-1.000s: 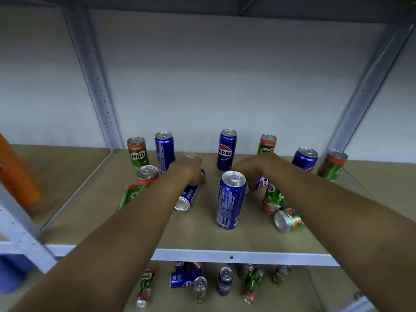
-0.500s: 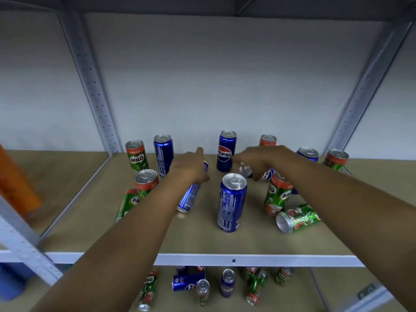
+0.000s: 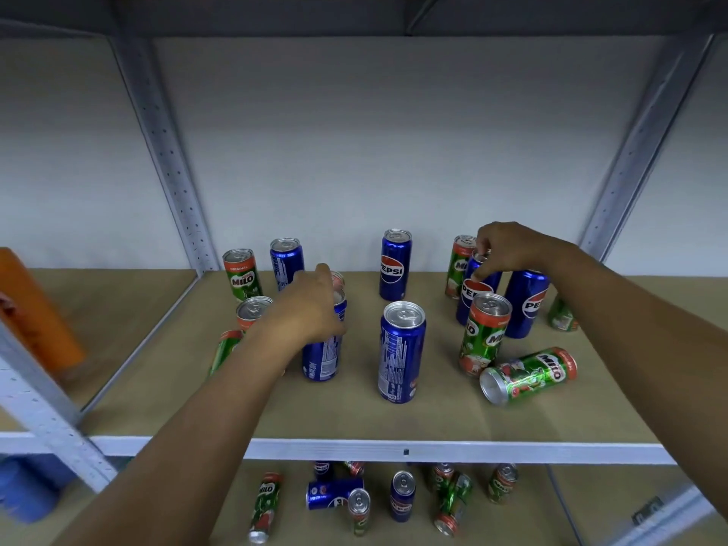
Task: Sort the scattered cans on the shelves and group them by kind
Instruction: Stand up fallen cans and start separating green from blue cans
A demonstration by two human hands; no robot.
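Observation:
Blue Pepsi cans and green Milo cans are scattered on the brown shelf point(image 3: 433, 415). My left hand point(image 3: 311, 305) grips the top of a blue Pepsi can point(image 3: 323, 352) that stands nearly upright left of centre. My right hand point(image 3: 504, 246) pinches the rim of another Pepsi can point(image 3: 472, 297), upright at the back right beside a third Pepsi can point(image 3: 526, 305). Two more Pepsi cans stand free, one in the front centre point(image 3: 402, 352) and one at the back point(image 3: 395, 264). A Milo can point(image 3: 530, 374) lies on its side at the right, next to an upright Milo can point(image 3: 484, 333).
At the back left stand a Milo can point(image 3: 241, 275) and a Pepsi can point(image 3: 286, 262); a Milo can point(image 3: 224, 348) lies under my left forearm. Several mixed cans point(image 3: 402, 494) lie on the lower shelf. Metal uprights point(image 3: 173, 163) flank the bay. An orange object point(image 3: 35, 309) leans at the left.
My left hand has tipped its Pepsi can from lying to nearly upright. My right hand has carried its Pepsi can right and back and stood it beside another Pepsi can.

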